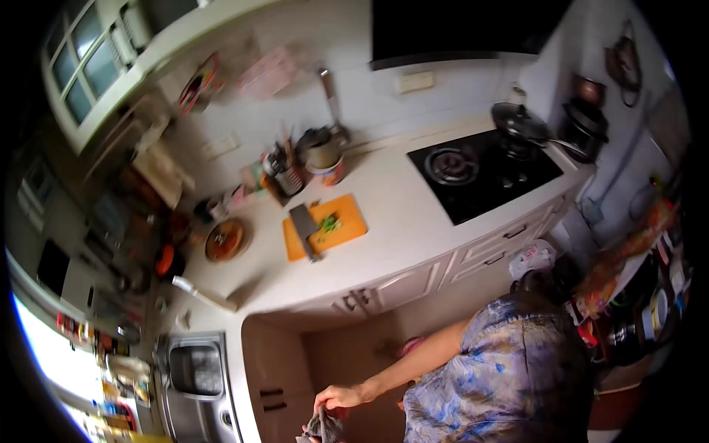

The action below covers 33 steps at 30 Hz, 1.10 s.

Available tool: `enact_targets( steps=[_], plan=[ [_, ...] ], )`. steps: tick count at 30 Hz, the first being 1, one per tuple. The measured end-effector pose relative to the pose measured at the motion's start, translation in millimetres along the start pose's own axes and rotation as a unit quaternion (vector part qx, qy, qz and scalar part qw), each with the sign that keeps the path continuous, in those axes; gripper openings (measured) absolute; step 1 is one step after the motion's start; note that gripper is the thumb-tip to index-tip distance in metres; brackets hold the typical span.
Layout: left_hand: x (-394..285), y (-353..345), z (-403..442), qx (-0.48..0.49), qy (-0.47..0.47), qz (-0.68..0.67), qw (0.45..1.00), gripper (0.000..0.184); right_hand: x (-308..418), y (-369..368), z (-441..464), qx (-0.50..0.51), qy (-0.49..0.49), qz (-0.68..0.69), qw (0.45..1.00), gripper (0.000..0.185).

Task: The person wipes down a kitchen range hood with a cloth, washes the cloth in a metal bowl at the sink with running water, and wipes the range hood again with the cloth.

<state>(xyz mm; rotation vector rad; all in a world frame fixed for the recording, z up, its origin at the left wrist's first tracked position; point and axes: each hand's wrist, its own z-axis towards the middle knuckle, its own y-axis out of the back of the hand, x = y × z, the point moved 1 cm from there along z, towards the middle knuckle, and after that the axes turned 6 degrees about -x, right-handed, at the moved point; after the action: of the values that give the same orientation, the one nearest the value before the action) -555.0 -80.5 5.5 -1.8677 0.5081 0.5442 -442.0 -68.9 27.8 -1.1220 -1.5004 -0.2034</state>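
Note:
My right hand (pixel 338 399) reaches out from a blue and purple patterned sleeve at the lower right. Its fingers are closed on a crumpled grey cloth (pixel 323 424), which hangs at the bottom edge in front of the lower cabinet, right of the sink. A small patch of skin shows under the cloth at the frame's bottom; it looks like part of my left hand (pixel 314 440), but its fingers are mostly cut off. The double-basin steel sink (pixel 223 369) lies left of the cloth.
On the white counter (pixel 399 244), a cleaver (pixel 303 225) and chopped greens (pixel 330 222) lie on an orange cutting board (pixel 351 230). A round wooden bowl (pixel 225 240) stands left of it. A lidded pan (pixel 519 122) sits on the black gas stove (pixel 480 188). Cluttered shelves (pixel 628 310) flank my right side.

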Motion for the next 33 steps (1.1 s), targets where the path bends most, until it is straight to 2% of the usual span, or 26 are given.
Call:
enact_targets(
  steps=[1,2,4,5,6,8,10,13,14,18,19,20,21,22,24,25,26,28,29,30,31,33],
  plan=[
    [9,-13,1,0.013,0.015,0.012,1.000,0.039,2,19,-7,-0.025,-0.054,0.003,0.998,0.033],
    [15,-24,1,0.023,0.032,0.025,0.999,0.039,-3,33,-12,-0.044,-0.039,0.002,0.998,0.033],
    [31,-43,1,0.049,0.055,0.045,0.996,0.038,-16,54,-23,-0.163,0.099,-0.070,0.979,0.050],
    [36,-50,-1,0.058,0.068,0.052,0.995,0.038,-17,60,-34,-0.148,0.107,-0.063,0.981,0.068],
    [42,-59,-3,0.064,0.078,0.062,0.993,0.038,-24,69,-41,-0.121,0.126,-0.025,0.984,0.076],
    [55,-75,-9,0.082,0.098,0.078,0.989,0.038,-10,75,-77,-0.114,0.177,-0.107,0.972,0.083],
    [69,-90,-18,0.098,0.117,0.093,0.984,0.038,-8,85,-103,-0.137,0.225,-0.124,0.957,0.085],
    [93,-112,-33,0.125,0.138,0.111,0.976,0.037,2,99,-148,-0.190,0.231,-0.122,0.946,0.082],
    [101,-118,-40,0.135,0.146,0.115,0.973,0.037,7,104,-163,-0.220,0.284,-0.151,0.921,0.080],
    [141,-152,-72,0.170,0.170,0.133,0.962,0.037,1,132,-233,-0.309,0.329,-0.202,0.869,0.077],
    [151,-162,-83,0.178,0.178,0.139,0.958,0.037,-16,154,-235,-0.345,0.299,-0.265,0.849,0.056],
    [163,-171,-92,0.186,0.184,0.140,0.955,0.036,-21,164,-251,-0.390,0.345,-0.293,0.802,0.035],
    [173,-181,-102,0.191,0.185,0.148,0.952,0.036,-24,179,-268,-0.402,0.336,-0.271,0.808,0.023],
    [187,-193,-111,0.199,0.184,0.157,0.950,0.036,-11,179,-302,-0.433,0.338,-0.300,0.780,0.018],
    [215,-209,-124,0.200,0.161,0.221,0.941,0.025,4,186,-358,-0.493,0.283,-0.331,0.754,0.014],
    [234,-199,-112,0.242,0.121,0.240,0.932,0.029,10,193,-383,-0.516,0.305,-0.374,0.707,0.018],
    [243,-218,-128,0.271,0.118,0.262,0.919,0.031,14,202,-405,-0.505,0.313,-0.285,0.752,0.021],
    [267,-252,-146,0.229,0.131,0.271,0.926,0.026,21,225,-442,-0.493,0.321,-0.169,0.791,0.019],
    [276,-268,-158,0.236,0.130,0.270,0.924,0.028,13,247,-448,-0.482,0.358,-0.083,0.795,0.016],
    [288,-282,-162,0.243,0.145,0.269,0.921,0.028,32,239,-473,-0.472,0.352,0.057,0.806,0.016],
    [300,-287,-158,0.242,0.161,0.273,0.917,0.030,42,246,-494,-0.473,0.330,0.114,0.809,0.015],
    [312,-320,-179,0.244,0.202,0.260,0.912,0.028,59,258,-522,-0.501,0.344,0.190,0.771,0.015]
  ],
)
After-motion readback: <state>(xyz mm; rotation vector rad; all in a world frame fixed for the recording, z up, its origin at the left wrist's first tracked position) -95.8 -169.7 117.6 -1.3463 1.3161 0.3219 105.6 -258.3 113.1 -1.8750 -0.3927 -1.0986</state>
